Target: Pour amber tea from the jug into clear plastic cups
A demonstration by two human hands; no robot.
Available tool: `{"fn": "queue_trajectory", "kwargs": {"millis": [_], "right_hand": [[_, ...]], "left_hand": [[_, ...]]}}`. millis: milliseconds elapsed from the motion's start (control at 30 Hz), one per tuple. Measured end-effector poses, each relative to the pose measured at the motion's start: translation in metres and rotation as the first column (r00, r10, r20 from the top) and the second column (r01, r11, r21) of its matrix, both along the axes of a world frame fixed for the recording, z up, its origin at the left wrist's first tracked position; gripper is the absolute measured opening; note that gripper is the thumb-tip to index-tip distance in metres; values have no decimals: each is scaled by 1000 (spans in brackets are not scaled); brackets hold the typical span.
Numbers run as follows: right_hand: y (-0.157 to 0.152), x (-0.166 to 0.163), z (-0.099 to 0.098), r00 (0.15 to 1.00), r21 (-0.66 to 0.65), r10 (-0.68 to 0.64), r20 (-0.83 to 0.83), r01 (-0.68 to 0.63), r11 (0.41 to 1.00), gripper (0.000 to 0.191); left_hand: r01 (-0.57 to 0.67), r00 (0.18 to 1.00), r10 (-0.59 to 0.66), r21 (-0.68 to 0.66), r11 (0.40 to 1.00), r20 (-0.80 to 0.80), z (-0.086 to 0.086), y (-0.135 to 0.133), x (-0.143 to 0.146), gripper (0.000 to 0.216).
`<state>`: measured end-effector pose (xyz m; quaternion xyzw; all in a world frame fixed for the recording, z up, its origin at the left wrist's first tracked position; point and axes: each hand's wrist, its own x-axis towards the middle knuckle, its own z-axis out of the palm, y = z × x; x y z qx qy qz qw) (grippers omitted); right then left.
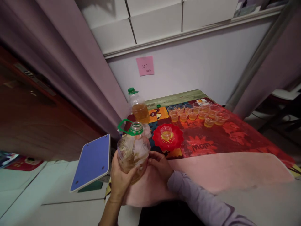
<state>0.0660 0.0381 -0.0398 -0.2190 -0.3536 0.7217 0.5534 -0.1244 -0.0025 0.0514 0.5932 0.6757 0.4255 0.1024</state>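
A big clear plastic jug [135,150] with a green handle and an uncapped neck stands upright at the near left of the table. My left hand [121,179] wraps round its lower left side. My right hand [161,163] has its fingers curled against the jug's right side; the fingertips are partly hidden there. Just beyond is a red scalloped plate [156,142], bearing one clear plastic cup [166,133] with some yellow liquid. A second jug [141,112], green-capped and part full of amber liquid, stands behind. Beside the open neck lies something clear, perhaps stacked cups [147,131].
Several clear cups [193,113] with yellow liquid stand grouped at the back right. A loose green cap [158,106] lies near the table's back edge. Along the front runs a pink mat [211,171]. A blue board [94,161] stands left of the table.
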Motion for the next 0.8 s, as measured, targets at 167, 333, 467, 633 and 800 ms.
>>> {"fn": "queue_trajectory", "kwargs": {"millis": [167,333,467,633,800], "right_hand": [[-13,11,5,989,18,-5,150,3,1000,46],[1,60,32,891,145,-141,432,85,986,39],[41,114,64,485,457,-490,724,196,868,37],[83,139,77,-28,568,-569,822,-33,822,73],[97,122,75,-218,478,-503,836,-158,864,84]], "left_hand": [[0,998,7,-116,993,60,8,-9,-5,123],[-18,996,33,-175,984,79,17,-13,-8,115],[-80,990,95,-138,987,101,16,-14,-5,109],[-61,991,79,-159,985,107,13,-17,-3,112],[-55,994,71,-176,983,88,11,-19,-6,117]]}}
